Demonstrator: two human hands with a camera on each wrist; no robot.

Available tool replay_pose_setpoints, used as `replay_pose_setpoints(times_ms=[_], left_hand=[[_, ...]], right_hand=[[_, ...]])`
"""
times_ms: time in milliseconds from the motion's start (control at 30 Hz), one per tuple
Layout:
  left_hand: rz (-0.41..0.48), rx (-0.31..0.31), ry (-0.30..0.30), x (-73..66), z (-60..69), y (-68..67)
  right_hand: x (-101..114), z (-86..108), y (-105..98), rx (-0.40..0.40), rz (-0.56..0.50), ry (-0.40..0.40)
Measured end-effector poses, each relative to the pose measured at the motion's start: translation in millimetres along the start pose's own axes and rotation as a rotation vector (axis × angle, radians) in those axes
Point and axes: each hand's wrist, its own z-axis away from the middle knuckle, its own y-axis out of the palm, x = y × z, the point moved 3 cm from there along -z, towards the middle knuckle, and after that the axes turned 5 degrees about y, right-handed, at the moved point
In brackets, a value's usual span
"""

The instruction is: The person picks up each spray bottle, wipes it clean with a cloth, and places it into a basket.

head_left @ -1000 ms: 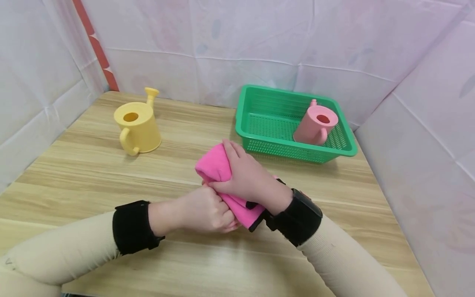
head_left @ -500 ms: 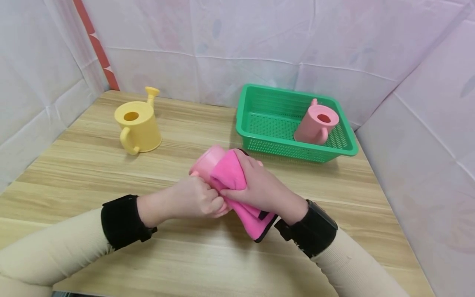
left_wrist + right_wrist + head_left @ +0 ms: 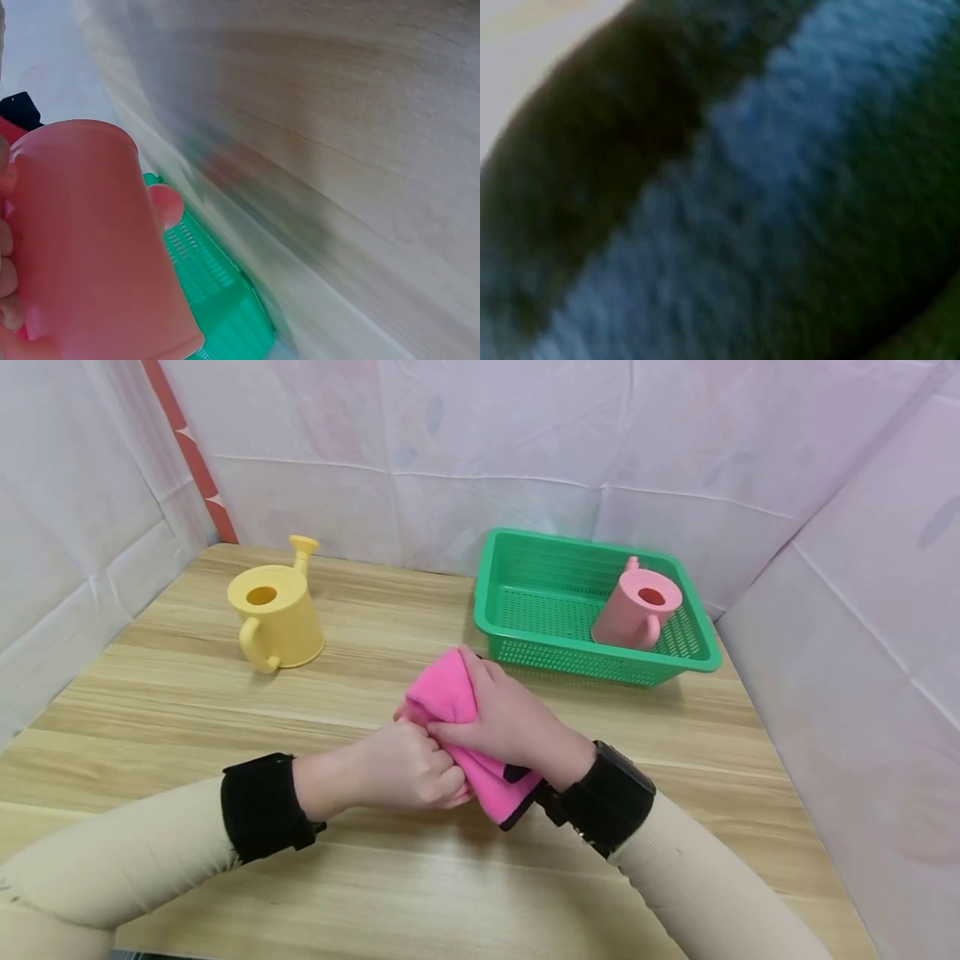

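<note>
The pink watering can (image 3: 97,247) is right between my hands, seemingly off the wooden table (image 3: 360,681) and tilted. In my left-wrist view its long axis runs roughly from half past eleven to half past five; from my head, hands and cloth cover most of it. My left hand (image 3: 401,768) is the nearer, fingers curled to hold it directly. My right hand (image 3: 510,722) grips the pink cloth (image 3: 442,689) over the can from its two o'clock side, so fabric lies between. The right-wrist view is too blurred to tell more.

From my hands, the green basket (image 3: 525,647) lies between one and two o'clock, and the yellow watering can (image 3: 288,627) between ten and eleven.

Counting: three watering cans, one held, one yellow, and another pink can (image 3: 626,618) at the basket's three o'clock end; one basket; one cloth.
</note>
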Motion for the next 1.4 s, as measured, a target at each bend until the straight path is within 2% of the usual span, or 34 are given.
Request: replay_pose_setpoints(times_ms=[167, 433, 567, 767, 1000, 1233, 1400], left_hand=[[0.009, 0.014, 0.010, -5.3, -5.7, 3.6], [-0.006, -0.003, 0.020, -4.9, -5.8, 5.6], [-0.002, -0.014, 0.002, -0.9, -2.6, 5.2], [-0.006, -0.046, -0.031, 3.7, 5.8, 4.5], [-0.015, -0.072, -0.037, 7.0, 12.6, 3.8], [-0.029, -0.078, -0.065, 10.1, 19.1, 3.2], [-0.031, -0.048, -0.085, 12.4, 21.6, 1.1]], right_hand=[[2, -2.9, -1, 0.032, 0.050, 0.057], [3, -0.8, -1, 0.008, 0.070, 0.085], [3, 0.8, -1, -0.031, 0.075, 0.052], [2, 4.3, 1, -0.043, 0.102, 0.054], [-1, 10.2, 5, -0.074, 0.131, 0.013], [-5, 18.9, 8, -0.098, 0.164, -0.049], [-9, 24.7, 9, -0.092, 0.159, -0.069]])
